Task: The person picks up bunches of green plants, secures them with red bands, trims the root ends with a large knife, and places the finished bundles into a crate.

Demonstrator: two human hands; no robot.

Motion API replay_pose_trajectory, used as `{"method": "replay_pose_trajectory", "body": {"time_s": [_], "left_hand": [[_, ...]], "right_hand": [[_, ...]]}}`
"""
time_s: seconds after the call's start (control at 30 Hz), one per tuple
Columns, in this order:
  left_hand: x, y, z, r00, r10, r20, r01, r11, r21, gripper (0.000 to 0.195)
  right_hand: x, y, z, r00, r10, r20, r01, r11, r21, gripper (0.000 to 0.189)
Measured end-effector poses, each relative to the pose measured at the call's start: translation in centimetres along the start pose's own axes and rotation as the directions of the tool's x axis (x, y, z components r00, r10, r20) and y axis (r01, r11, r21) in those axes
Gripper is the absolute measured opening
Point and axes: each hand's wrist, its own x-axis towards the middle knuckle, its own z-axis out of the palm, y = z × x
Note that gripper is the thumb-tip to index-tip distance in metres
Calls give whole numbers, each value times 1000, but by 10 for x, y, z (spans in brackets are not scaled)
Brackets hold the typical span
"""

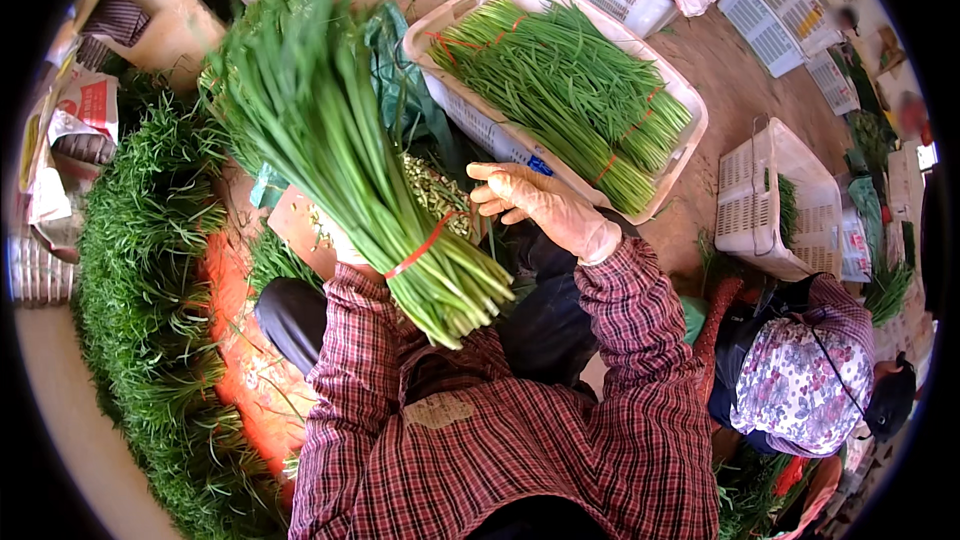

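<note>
A large bundle of long green stalks, likely garlic chives (352,157), is held up before me at a slant. Its pale cut ends point down towards my lap, and a red band (427,244) circles it near those ends. My left hand (343,246) grips the bundle from behind and is mostly hidden by it; the leafy tops are blurred. To the right of the bundle, my right hand (551,210) wears a pale thin glove. Its fingers are apart and partly bent, with nothing seen in them. Below it are cut stalk bits (435,191).
A white plastic crate (686,109) with banded bundles (570,82) stands ahead. Stacked green bundles (150,300) line the left, beside an orange sheet (255,360). Another crate (814,199) and a person in a floral garment (799,382) are at the right.
</note>
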Motion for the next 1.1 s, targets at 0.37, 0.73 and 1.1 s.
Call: {"method": "replay_pose_trajectory", "body": {"time_s": [0.37, 0.73, 1.1], "left_hand": [[-23, 0, 24, 936, -263, -235, 243, 963, -113, 55], [-9, 0, 89, 915, -298, -272, 268, 953, -143, 57], [-31, 119, 69, 913, -307, -270, 59, -554, 831, 81]], "right_hand": [[2, 3, 33, 995, 71, 71, -69, 997, -33, 53], [14, 21, 60, 996, -88, 23, 88, 872, -481, 98], [16, 29, 40, 975, 129, 180, -146, 986, 86, 73]]}}
